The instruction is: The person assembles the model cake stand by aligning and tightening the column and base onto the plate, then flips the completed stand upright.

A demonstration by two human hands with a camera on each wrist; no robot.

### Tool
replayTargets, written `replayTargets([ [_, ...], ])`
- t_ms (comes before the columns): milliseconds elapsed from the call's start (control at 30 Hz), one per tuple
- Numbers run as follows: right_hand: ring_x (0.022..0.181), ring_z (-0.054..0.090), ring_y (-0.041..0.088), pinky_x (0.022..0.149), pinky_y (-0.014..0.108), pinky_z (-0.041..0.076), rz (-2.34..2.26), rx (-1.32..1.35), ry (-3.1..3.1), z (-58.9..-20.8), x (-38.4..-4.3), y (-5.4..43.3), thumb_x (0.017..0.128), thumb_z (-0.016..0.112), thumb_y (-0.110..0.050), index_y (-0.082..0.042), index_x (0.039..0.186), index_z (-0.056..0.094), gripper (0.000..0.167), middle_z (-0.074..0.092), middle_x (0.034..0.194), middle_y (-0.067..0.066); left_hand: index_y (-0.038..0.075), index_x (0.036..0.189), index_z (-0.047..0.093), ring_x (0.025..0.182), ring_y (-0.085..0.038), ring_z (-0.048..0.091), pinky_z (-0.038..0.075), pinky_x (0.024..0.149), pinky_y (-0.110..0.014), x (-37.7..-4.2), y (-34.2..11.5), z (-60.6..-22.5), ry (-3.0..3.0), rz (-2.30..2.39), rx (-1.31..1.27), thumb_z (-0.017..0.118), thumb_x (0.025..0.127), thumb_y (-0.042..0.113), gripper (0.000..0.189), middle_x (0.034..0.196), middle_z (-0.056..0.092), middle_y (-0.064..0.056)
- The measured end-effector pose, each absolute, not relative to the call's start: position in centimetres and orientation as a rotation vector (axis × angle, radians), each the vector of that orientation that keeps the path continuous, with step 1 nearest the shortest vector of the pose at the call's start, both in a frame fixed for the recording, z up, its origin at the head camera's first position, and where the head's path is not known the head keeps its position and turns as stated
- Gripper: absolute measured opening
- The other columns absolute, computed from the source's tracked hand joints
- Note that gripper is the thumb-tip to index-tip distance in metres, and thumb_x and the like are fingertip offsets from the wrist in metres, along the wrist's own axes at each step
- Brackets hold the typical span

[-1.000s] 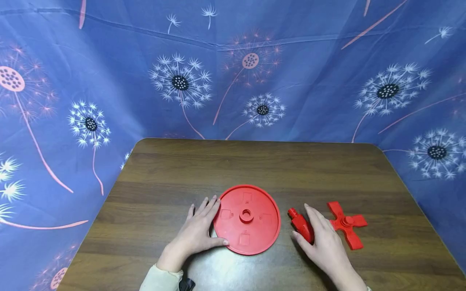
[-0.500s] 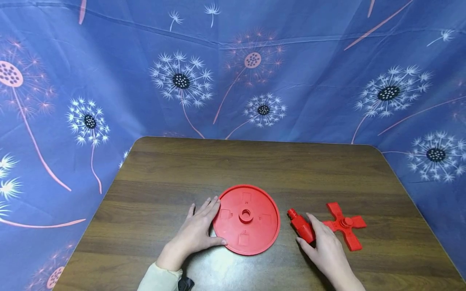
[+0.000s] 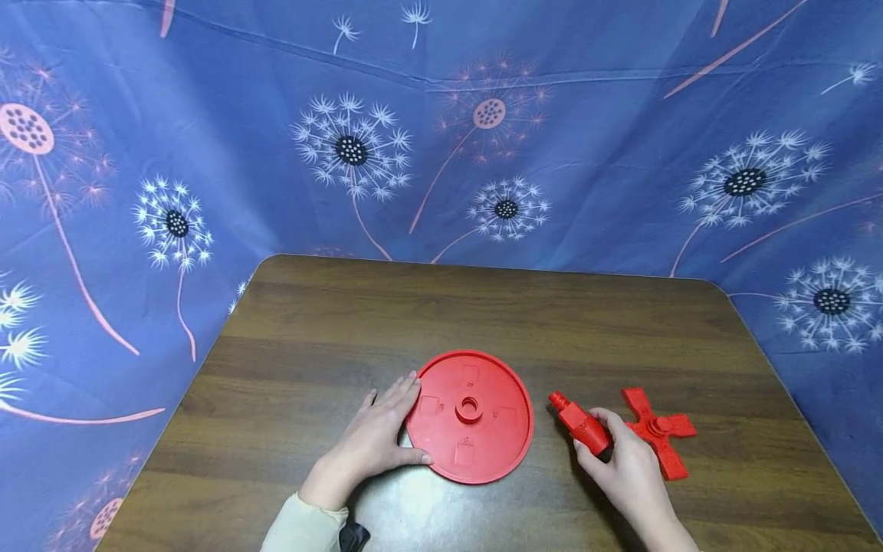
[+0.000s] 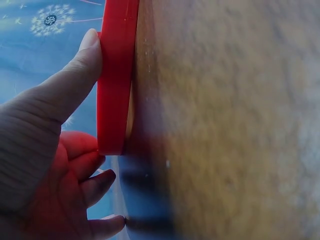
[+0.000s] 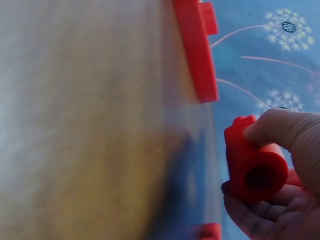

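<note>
A round red disc with a raised rim and a threaded ring at its centre lies on the table. My left hand rests against the disc's left edge, its thumb and fairly straight fingers spread along the rim. To the right, my right hand pinches a red threaded connector piece between thumb and fingers. The threaded tip points up and left, towards the disc. In the right wrist view the connector piece shows a hollow round end and hangs off the tabletop.
Just beyond my right hand lies a red four-armed cross piece with a round knob at its centre. The wood-grain table reaches back to a blue curtain with a dandelion print.
My right hand has closed around the connector piece and lifted it slightly, shifting a little to the right. The left hand stays at the disc's edge. The head view has shifted slightly.
</note>
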State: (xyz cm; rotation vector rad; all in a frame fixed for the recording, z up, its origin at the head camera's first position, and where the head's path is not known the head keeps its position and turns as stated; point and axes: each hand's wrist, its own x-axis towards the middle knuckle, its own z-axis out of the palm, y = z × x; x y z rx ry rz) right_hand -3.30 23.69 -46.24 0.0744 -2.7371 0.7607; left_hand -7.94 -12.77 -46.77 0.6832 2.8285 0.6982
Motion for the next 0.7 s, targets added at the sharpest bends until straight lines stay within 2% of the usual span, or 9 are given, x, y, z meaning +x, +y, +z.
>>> replayTargets([
  [167, 0.064, 0.052, 0.008, 0.054, 0.022, 0.038, 0.84, 0.155, -2.63, -45.3, -4.0, 23.3, 0.07, 0.082, -0.009, -0.01, 0.117, 0.067, 0.049, 0.068, 0.093, 0.002, 0.005, 0.151, 0.034, 0.145, -0.027, 0.025, 0.02, 0.111, -0.063, -8.0, -12.8, -46.8, 2.829, 0.69, 0.681, 0.079, 0.069, 0.06, 0.109, 0.159, 0.026, -0.009],
  [367, 0.069, 0.06, 0.006, 0.06, 0.013, 0.047, 0.986, 0.238, -2.589, -44.3, -5.1, 21.9, 0.069, 0.083, -0.002, -0.009, 0.113, 0.064, 0.049, 0.068, 0.088, -0.001, 0.005, 0.151, 0.035, 0.145, -0.027, 0.025, 0.021, 0.111, -0.062, -8.0, -12.8, -46.6, 2.834, 0.679, 0.68, 0.079, 0.068, 0.061, 0.109, 0.159, 0.027, -0.009],
  [467, 0.072, 0.061, 0.005, 0.066, 0.013, 0.05, 1.055, 0.273, -2.561, -44.0, -5.6, 20.9, 0.067, 0.083, 0.0, -0.009, 0.109, 0.063, 0.048, 0.067, 0.086, -0.004, 0.006, 0.151, 0.035, 0.145, -0.027, 0.025, 0.021, 0.111, -0.062, -8.0, -12.8, -46.6, 2.835, 0.679, 0.685, 0.08, 0.068, 0.06, 0.109, 0.159, 0.027, -0.009],
  [700, 0.074, 0.061, 0.006, 0.067, 0.023, 0.054, 1.135, 0.368, -2.572, -43.4, -6.7, 18.4, 0.068, 0.083, -0.001, -0.012, 0.11, 0.063, 0.048, 0.068, 0.091, -0.006, 0.006, 0.151, 0.034, 0.146, -0.027, 0.024, 0.02, 0.111, -0.062, -8.0, -12.8, -46.7, 2.827, 0.678, 0.669, 0.079, 0.068, 0.061, 0.109, 0.16, 0.025, -0.007],
])
